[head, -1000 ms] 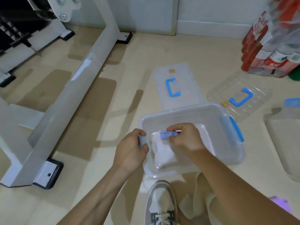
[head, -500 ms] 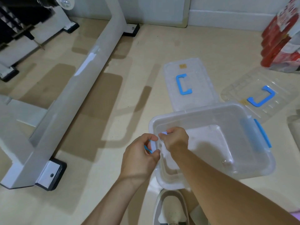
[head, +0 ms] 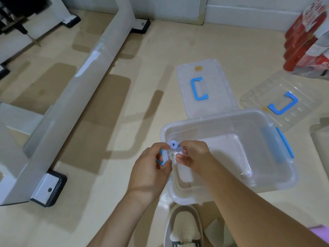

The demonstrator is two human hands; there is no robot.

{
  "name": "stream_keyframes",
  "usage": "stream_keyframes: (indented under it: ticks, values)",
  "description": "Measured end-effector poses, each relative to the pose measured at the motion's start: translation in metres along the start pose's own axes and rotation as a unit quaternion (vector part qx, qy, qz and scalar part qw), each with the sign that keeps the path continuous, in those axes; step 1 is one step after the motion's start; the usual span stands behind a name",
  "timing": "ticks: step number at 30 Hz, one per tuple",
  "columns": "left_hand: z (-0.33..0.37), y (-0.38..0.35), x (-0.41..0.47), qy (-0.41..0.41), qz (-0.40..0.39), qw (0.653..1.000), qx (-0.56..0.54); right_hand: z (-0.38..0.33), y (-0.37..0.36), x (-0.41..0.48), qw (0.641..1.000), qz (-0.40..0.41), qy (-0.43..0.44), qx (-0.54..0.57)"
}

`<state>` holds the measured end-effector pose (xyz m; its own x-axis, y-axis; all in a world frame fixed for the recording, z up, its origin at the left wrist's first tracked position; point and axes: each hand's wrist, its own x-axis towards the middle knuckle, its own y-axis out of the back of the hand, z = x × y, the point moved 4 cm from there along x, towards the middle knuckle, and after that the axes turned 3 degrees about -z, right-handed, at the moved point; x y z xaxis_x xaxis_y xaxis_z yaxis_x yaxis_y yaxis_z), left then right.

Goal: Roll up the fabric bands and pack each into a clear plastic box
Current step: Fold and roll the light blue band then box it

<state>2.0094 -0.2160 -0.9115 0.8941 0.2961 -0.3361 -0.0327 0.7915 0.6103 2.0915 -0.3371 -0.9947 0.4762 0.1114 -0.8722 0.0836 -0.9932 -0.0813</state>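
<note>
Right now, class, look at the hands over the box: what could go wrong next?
1. The band is pinched only by the fingertips of the left hand and right hand, so the roll may spring open.
2. It hangs above the left rim of the box; a slip could drop it outside, onto the floor.

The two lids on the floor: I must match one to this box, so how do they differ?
The left lid looks frosted and smooth; the right lid is clearer, with a ribbed grid. The left lid lies roughly square to the box; the right lid is turned askew. Both carry a blue handle and a tan sticker.
</note>
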Motion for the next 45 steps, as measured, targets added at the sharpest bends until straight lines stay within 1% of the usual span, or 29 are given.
stream_keyframes:
  ticks: [5, 8, 13, 15, 18, 20, 21, 23, 26, 27, 29, 31, 33, 36, 38, 40, 42, 45]
  values:
    - [0.003, 0.002, -0.002, -0.02, 0.023, 0.998, 0.055, -0.004, 0.01, -0.006, 0.995, -0.026, -0.021, -0.096]
    - [0.006, 0.003, 0.0, -0.029, 0.033, 0.997, 0.06, -0.007, 0.012, -0.012, 0.989, -0.042, -0.029, -0.139]
    - [0.011, 0.005, 0.003, -0.038, 0.052, 0.996, 0.058, -0.011, 0.012, -0.016, 0.975, -0.053, -0.018, -0.215]
    - [0.011, 0.008, 0.007, -0.042, 0.056, 0.996, 0.061, -0.016, 0.013, -0.021, 0.96, -0.06, -0.009, -0.274]
    - [0.018, 0.018, 0.013, -0.072, 0.072, 0.993, 0.061, -0.037, 0.019, -0.04, 0.909, -0.076, 0.013, -0.41]
    - [0.033, 0.026, 0.022, -0.095, 0.082, 0.991, 0.052, -0.063, 0.028, -0.058, 0.887, -0.11, 0.032, -0.448]
    - [0.042, 0.03, 0.029, -0.099, 0.083, 0.99, 0.05, -0.079, 0.034, -0.068, 0.883, -0.122, 0.047, -0.451]
    - [0.063, 0.034, 0.051, -0.094, 0.077, 0.991, 0.049, -0.117, 0.049, -0.08, 0.894, -0.115, 0.093, -0.423]
    - [0.086, 0.03, 0.095, -0.064, 0.042, 0.996, 0.053, -0.174, 0.072, -0.076, 0.929, -0.047, 0.188, -0.315]
    - [0.09, 0.026, 0.111, -0.048, 0.02, 0.997, 0.051, -0.19, 0.079, -0.068, 0.931, -0.011, 0.217, -0.293]
    - [0.094, 0.014, 0.14, -0.003, -0.047, 0.999, 0.02, -0.214, 0.091, -0.047, 0.917, 0.054, 0.245, -0.309]
    - [0.095, -0.005, 0.161, 0.049, -0.132, 0.99, 0.001, -0.222, 0.099, -0.022, 0.909, 0.07, 0.214, -0.35]
    - [0.089, -0.021, 0.175, 0.095, -0.197, 0.975, 0.039, -0.219, 0.103, 0.0, 0.903, 0.066, 0.151, -0.397]
    - [0.075, -0.041, 0.188, 0.14, -0.267, 0.948, 0.101, -0.21, 0.112, 0.026, 0.874, 0.071, 0.081, -0.474]
    - [0.063, -0.049, 0.193, 0.171, -0.297, 0.934, 0.098, -0.202, 0.119, 0.041, 0.869, 0.063, 0.047, -0.489]
    - [0.054, -0.054, 0.197, 0.194, -0.309, 0.928, 0.073, -0.192, 0.124, 0.056, 0.884, 0.043, 0.026, -0.464]
    - [0.053, -0.057, 0.201, 0.202, -0.305, 0.93, 0.038, -0.184, 0.126, 0.07, 0.912, 0.022, 0.021, -0.41]
    - [0.058, -0.06, 0.205, 0.208, -0.282, 0.936, -0.025, -0.18, 0.128, 0.076, 0.945, 0.033, 0.034, -0.322]
